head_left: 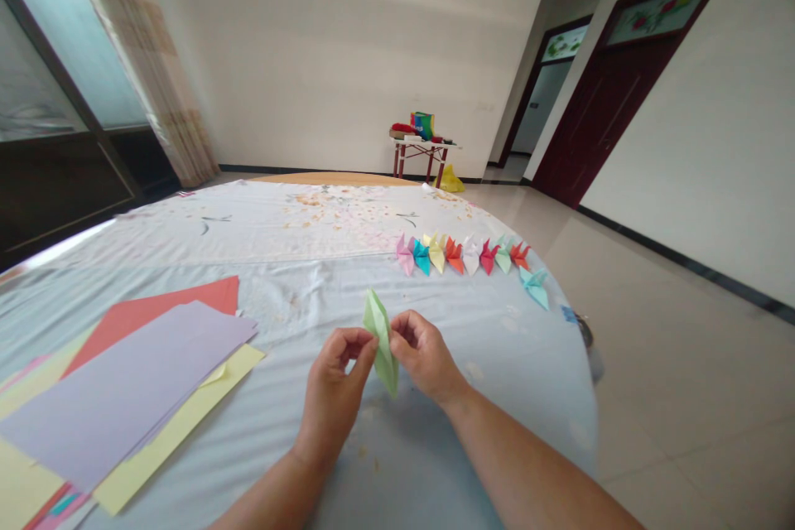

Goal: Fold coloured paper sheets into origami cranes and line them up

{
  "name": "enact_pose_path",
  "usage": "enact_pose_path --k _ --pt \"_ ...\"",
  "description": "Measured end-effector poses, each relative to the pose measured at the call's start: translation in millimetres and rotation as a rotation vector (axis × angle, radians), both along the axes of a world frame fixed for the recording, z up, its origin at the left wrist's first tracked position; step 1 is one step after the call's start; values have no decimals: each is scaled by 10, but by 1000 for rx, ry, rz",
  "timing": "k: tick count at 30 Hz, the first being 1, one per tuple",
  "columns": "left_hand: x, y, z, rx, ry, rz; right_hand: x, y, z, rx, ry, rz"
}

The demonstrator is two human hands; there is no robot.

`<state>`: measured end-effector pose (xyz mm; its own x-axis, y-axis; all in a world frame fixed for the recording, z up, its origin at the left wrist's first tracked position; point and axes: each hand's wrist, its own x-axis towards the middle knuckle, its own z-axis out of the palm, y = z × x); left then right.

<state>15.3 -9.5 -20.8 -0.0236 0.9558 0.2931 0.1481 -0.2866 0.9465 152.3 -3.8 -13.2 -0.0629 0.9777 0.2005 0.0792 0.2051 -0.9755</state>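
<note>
A folded, pointed piece of light green paper (383, 343) stands upright between both hands above the table. My left hand (334, 391) pinches its left side with fingers curled. My right hand (423, 354) pinches its right side the same way. Beyond them a row of several finished origami cranes (460, 254) in mixed colours lies on the pale cloth, with a light blue crane (535, 285) a little apart at the right end.
Flat sheets of coloured paper lie at the left: a lilac sheet (124, 385) over yellow (180, 426) and red (155, 310) ones. The round table (310, 224) has a floral cloth. A small table (422, 151) stands by the far wall; dark doors (612, 95) are at right.
</note>
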Motion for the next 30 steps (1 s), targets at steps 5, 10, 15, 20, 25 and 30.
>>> enact_pose_path --k 5,10,15,20,25,30 --pt "-12 -32 39 114 115 -17 6 7 6 18 -30 -12" --pt "-4 -16 63 175 219 1 -7 -17 11 41 -98 -34" --pt "3 -46 115 196 273 -5 -29 -54 34 123 -215 -122" --pt "11 -52 113 99 233 -18 -36 -78 63 180 -276 -159" --pt "2 -5 61 -12 129 3 -23 -56 63 120 -215 -81" --pt "-32 10 28 -29 139 -8 7 -1 28 -55 -33 7"
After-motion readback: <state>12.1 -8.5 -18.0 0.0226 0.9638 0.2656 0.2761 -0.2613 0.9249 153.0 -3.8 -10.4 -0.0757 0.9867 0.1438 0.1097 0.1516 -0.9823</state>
